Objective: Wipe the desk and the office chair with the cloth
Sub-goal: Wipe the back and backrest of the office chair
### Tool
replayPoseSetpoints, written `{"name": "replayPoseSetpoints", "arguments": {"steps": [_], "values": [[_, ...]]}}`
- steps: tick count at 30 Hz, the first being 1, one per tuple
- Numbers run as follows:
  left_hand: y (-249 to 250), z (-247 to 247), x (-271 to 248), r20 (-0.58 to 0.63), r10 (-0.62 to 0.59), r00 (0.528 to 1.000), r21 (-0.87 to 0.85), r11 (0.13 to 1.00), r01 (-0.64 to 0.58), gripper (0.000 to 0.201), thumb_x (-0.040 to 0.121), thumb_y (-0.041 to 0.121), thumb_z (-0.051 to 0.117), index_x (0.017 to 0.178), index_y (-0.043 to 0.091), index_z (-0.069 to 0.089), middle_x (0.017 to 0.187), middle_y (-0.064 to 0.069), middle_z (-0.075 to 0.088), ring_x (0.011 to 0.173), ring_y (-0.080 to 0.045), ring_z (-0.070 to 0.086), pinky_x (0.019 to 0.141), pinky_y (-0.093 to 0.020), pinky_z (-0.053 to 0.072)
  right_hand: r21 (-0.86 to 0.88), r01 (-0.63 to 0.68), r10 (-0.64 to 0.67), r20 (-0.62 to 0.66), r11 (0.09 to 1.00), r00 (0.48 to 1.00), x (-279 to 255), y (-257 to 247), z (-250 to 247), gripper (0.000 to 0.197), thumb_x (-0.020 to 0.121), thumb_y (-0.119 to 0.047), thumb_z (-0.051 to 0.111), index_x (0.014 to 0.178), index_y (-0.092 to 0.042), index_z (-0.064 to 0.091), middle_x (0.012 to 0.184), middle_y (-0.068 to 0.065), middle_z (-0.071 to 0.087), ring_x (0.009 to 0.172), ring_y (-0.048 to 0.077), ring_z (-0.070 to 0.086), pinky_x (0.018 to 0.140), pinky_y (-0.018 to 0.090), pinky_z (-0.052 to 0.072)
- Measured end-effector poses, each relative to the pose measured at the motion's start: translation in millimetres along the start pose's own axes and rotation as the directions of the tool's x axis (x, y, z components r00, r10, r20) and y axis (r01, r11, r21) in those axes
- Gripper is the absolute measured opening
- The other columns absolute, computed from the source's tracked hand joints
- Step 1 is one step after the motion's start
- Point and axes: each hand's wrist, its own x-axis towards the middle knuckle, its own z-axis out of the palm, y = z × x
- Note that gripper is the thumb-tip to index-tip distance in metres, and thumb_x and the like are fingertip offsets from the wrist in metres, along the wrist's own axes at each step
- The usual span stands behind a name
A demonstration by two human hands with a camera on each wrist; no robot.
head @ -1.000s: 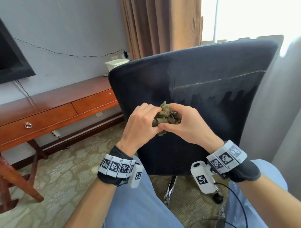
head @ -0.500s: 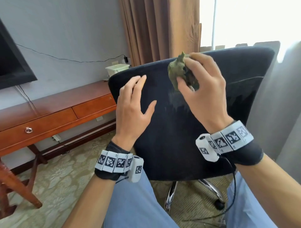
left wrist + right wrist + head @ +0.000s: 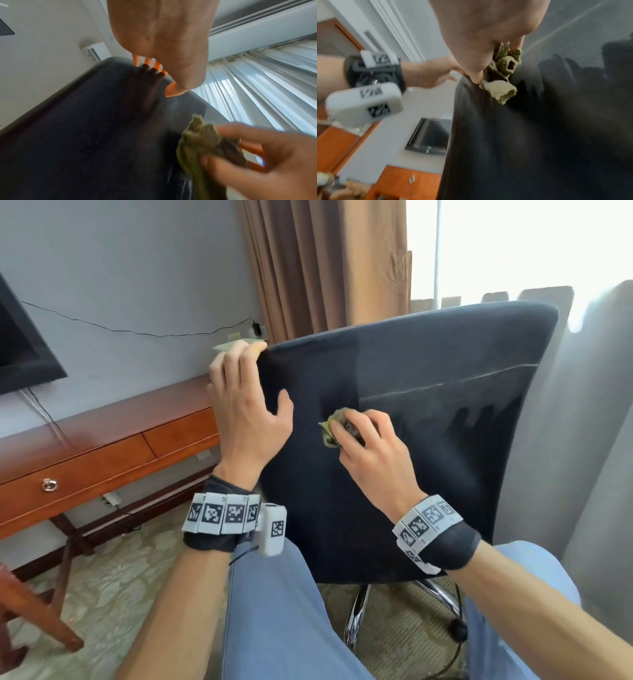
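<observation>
Grey wall, brown curtains and a bright window stand behind the office chair (image 3: 411, 440) in the head view, with the wooden desk (image 3: 102, 446) well off to the left against the wall. The chair's dark backrest faces the person. The left hand (image 3: 246, 412) hooks its fingers over the top left corner of the backrest, thumb lying against the fabric on the near side. The right hand (image 3: 370, 450) presses a bunched green cloth (image 3: 330, 429) against the middle of the backrest, fingers curled round the wad.

From the left wrist, the left hand's fingers (image 3: 149, 62) disappear over the rim of the backrest and the thumb rests on the near face, so the grip wraps the edge. Lower right, the cloth (image 3: 199, 139) sits crumpled between the right hand's thumb and fingers, touching the upholstery.

From the right wrist, blurred, the cloth (image 3: 501, 75) bulges out below the palm in soft folds against the dark fabric.

The cloth looks light and limp, so it probably works best balled into the palm with fingers spread behind it. The chair stands on a chrome base (image 3: 359, 611) that likely rolls or swivels under pressure; holding the stiff top edge of the backrest seems the sensible place to brace it.
</observation>
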Motion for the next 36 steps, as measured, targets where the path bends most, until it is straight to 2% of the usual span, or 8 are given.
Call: {"name": "replayPoseSetpoints", "arguments": {"steps": [7,13,16,20,23,27,31,36], "values": [[5.5,1.3,-10.8,0.004,-0.030,1.000,0.002,1.000,0.030,0.072,0.086,0.035,0.064,0.151,0.013,0.044,0.150,-0.007,0.044,0.139,-0.027,0.039,0.112,-0.034,0.033,0.141,-0.047,0.094,-0.350,0.989,0.932,79.4,-6.9,-58.4,0.030,0.094,-0.003,0.061,0.120,-0.012,0.075,0.127,0.009,0.067,0.116,0.030,0.057,0.089,0.032,0.055],[22.9,15.5,-27.9,-0.057,-0.068,0.996,-0.131,0.990,0.060,0.086,0.084,0.031,0.076,0.154,0.000,0.036,0.158,-0.021,0.030,0.147,-0.032,0.033,0.123,-0.032,0.027,0.085,-0.040,0.065,-0.311,0.996,0.948,54.1,15.4,-20.2,0.027,0.093,-0.002,0.062,0.113,-0.012,0.077,0.117,0.008,0.071,0.104,0.031,0.063,0.079,0.035,0.057],[27.6,23.9,-35.8,-0.076,-0.112,0.991,-0.155,0.983,0.099,0.087,0.081,0.033,0.080,0.149,-0.003,0.040,0.151,-0.024,0.036,0.140,-0.034,0.038,0.118,-0.043,0.036,0.087,0.029,-0.016,-0.148,0.996,0.989,-8.2,23.2,6.6,0.029,0.090,0.000,0.067,0.116,-0.010,0.076,0.119,0.010,0.070,0.106,0.032,0.063,0.076,0.038,0.059],[21.4,29.3,-43.5,-0.081,-0.137,0.987,-0.156,0.980,0.123,0.083,0.078,0.033,0.082,0.143,-0.003,0.045,0.144,-0.023,0.041,0.132,-0.031,0.043,0.113,-0.031,0.036,0.113,-0.004,-0.004,0.066,0.994,0.998,-44.4,20.9,6.1,0.031,0.091,-0.005,0.069,0.122,-0.009,0.072,0.127,0.013,0.066,0.111,0.033,0.061,0.070,0.042,0.061],[17.6,29.5,-47.9,-0.075,-0.139,0.987,-0.165,0.978,0.125,0.081,0.078,0.030,0.083,0.141,-0.004,0.046,0.141,-0.023,0.042,0.130,-0.029,0.043,0.112,-0.029,0.036,0.169,-0.024,0.049,-0.141,0.985,0.989,-10.0,12.5,-18.1,0.026,0.092,-0.001,0.067,0.115,-0.006,0.077,0.124,0.014,0.069,0.107,0.035,0.064,0.081,0.038,0.060],[18.8,31.9,-48.4,-0.079,-0.122,0.989,-0.155,0.982,0.108,0.080,0.078,0.025,0.082,0.141,-0.006,0.046,0.142,-0.024,0.042,0.133,-0.032,0.043,0.115,-0.037,0.036,0.202,-0.011,0.099,-0.432,0.979,0.896,72.0,14.1,-48.6,0.022,0.095,0.001,0.065,0.111,-0.006,0.079,0.119,0.013,0.071,0.104,0.036,0.065,0.090,0.035,0.054],[25.3,36.7,-49.1,-0.073,-0.124,0.990,-0.167,0.980,0.110,0.082,0.079,0.026,0.082,0.144,-0.006,0.043,0.146,-0.025,0.040,0.137,-0.033,0.041,0.117,-0.039,0.036,0.182,-0.079,0.148,-0.409,0.980,0.901,91.7,23.0,-40.4,0.026,0.090,-0.001,0.066,0.112,-0.009,0.078,0.120,0.010,0.070,0.107,0.033,0.064,0.086,0.033,0.054],[28.8,43.0,-51.7,-0.054,-0.097,0.994,-0.188,0.979,0.085,0.075,0.082,0.015,0.076,0.145,-0.006,0.043,0.148,-0.024,0.039,0.138,-0.034,0.041,0.113,-0.047,0.040,0.118,-0.060,0.088,-0.255,0.991,0.963,11.0,28.6,2.2,0.020,0.092,-0.003,0.066,0.107,-0.008,0.079,0.118,0.013,0.071,0.102,0.035,0.063,0.084,0.037,0.056]]}}
